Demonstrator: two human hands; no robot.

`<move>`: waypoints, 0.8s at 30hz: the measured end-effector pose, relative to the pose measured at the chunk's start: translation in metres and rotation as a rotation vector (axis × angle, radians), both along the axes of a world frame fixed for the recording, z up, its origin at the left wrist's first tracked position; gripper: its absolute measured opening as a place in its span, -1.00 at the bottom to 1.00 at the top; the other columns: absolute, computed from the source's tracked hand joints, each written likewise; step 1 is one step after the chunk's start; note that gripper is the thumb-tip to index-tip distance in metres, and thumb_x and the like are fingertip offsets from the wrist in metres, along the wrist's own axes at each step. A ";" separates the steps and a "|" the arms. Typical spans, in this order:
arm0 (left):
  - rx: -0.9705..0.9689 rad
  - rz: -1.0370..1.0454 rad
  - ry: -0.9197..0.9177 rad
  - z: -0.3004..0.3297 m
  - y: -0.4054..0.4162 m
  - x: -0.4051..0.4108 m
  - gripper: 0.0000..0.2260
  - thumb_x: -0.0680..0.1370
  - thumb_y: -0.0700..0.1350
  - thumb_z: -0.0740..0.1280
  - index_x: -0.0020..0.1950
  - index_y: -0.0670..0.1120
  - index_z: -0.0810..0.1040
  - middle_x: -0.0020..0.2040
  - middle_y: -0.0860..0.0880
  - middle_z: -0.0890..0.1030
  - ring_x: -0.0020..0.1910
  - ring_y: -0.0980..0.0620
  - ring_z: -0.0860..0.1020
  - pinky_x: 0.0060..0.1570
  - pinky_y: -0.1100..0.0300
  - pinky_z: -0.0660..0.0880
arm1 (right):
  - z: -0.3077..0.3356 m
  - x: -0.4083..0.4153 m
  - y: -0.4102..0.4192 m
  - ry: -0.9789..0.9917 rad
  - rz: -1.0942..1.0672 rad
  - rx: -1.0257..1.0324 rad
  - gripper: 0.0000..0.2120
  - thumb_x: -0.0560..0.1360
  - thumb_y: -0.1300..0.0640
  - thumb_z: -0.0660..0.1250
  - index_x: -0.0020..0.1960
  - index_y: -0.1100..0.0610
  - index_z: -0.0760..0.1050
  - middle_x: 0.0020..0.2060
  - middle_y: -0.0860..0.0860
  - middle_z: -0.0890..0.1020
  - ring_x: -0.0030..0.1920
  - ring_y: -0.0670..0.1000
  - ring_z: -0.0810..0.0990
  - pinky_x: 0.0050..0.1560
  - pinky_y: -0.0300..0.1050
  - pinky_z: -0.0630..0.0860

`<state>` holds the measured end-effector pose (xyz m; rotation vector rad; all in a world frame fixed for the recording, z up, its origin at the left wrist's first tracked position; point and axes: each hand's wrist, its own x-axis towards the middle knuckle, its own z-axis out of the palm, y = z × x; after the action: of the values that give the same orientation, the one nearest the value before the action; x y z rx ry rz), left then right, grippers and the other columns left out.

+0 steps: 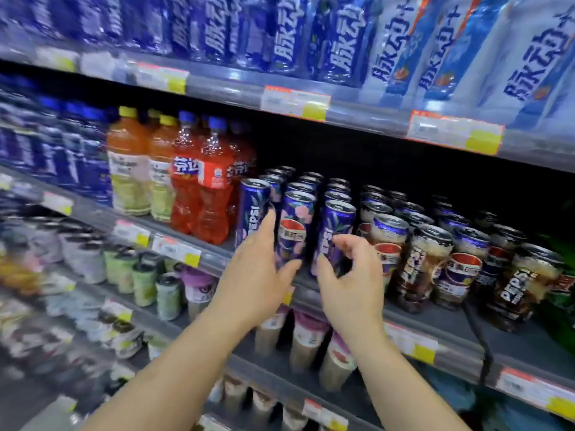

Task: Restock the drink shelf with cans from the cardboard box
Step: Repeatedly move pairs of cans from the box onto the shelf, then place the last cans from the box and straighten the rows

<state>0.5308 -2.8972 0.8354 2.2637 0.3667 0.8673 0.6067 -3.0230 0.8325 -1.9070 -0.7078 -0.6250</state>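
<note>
Cans (298, 225) stand at shelf (217, 259) front edge. We see left hand (255, 275) & right hand (348, 275) spread, grasping nothing. Risk: careless nudge tips one off.

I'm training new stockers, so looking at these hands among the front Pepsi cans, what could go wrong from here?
1. The left hand and right hand crowd the tall purple Pepsi cans at the shelf edge; a nudge might tip one off.
2. The shorter cans alongside already lean unevenly and might topple if bumped.
</note>
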 end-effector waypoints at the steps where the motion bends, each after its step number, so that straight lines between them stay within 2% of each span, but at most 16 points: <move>1: 0.024 0.050 0.018 -0.003 0.022 -0.017 -0.24 0.54 0.08 0.33 0.57 0.08 -0.10 0.46 0.06 0.31 0.43 0.06 0.28 0.28 0.18 0.31 | -0.003 -0.011 0.026 0.018 0.070 -0.045 -0.74 0.44 0.14 0.42 0.10 0.00 0.47 -0.06 -0.16 0.50 0.08 -0.02 0.48 0.17 0.00 0.44; 3: 0.066 0.172 0.069 -0.012 0.073 -0.055 -0.27 0.56 0.09 0.29 0.57 0.02 -0.08 0.51 0.01 0.24 0.46 0.03 0.24 0.35 0.14 0.27 | -0.012 -0.037 0.083 0.053 0.196 -0.170 -0.71 0.47 0.11 0.40 0.18 0.01 0.48 0.05 -0.10 0.52 0.18 0.02 0.48 0.26 0.02 0.40; 5: 0.103 0.318 0.137 -0.023 0.130 -0.101 -0.29 0.56 0.11 0.27 0.57 -0.02 -0.05 0.50 -0.04 0.26 0.45 -0.03 0.25 0.37 0.08 0.27 | -0.022 -0.069 0.146 0.064 0.310 -0.286 -0.65 0.51 0.05 0.36 0.28 0.03 0.45 0.17 -0.04 0.51 0.27 0.04 0.44 0.31 -0.07 0.32; 8: 0.165 0.506 0.278 -0.040 0.218 -0.184 -0.33 0.55 0.15 0.26 0.55 -0.07 0.06 0.46 -0.09 0.30 0.43 -0.09 0.27 0.34 0.04 0.30 | -0.041 -0.133 0.252 0.048 0.453 -0.463 -0.52 0.55 -0.03 0.28 0.43 0.05 0.33 0.34 0.01 0.44 0.39 0.07 0.33 0.39 -0.06 0.22; 13: 0.285 0.743 0.497 -0.062 0.347 -0.329 -0.38 0.46 0.20 0.27 0.42 -0.11 0.32 0.32 -0.15 0.43 0.32 -0.21 0.39 0.23 -0.07 0.42 | -0.067 -0.263 0.418 0.038 0.680 -0.590 -0.42 0.52 -0.12 0.21 0.47 0.10 0.30 0.41 0.09 0.41 0.43 0.14 0.32 0.41 0.00 0.23; 18: 0.173 0.899 0.652 -0.082 0.443 -0.426 -0.36 0.51 0.21 0.25 0.51 -0.03 0.18 0.52 -0.14 0.21 0.50 -0.16 0.14 0.45 -0.07 0.16 | -0.075 -0.360 0.531 0.003 0.811 -0.621 -0.47 0.50 -0.09 0.27 0.43 0.06 0.35 0.35 0.06 0.46 0.39 0.13 0.38 0.39 -0.02 0.29; 24: 0.079 1.009 0.695 -0.102 0.555 -0.482 -0.34 0.54 0.20 0.22 0.54 -0.02 0.09 0.56 -0.12 0.11 0.54 -0.15 0.04 0.48 -0.10 0.07 | -0.093 -0.415 0.665 -0.047 0.913 -0.685 -0.44 0.53 -0.15 0.25 0.47 -0.01 0.28 0.42 -0.01 0.40 0.44 0.07 0.31 0.43 0.06 0.29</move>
<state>0.0492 -2.3427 0.7334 2.3416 1.9127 0.4717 0.1921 -2.3579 0.7400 -1.8569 -1.8361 0.1913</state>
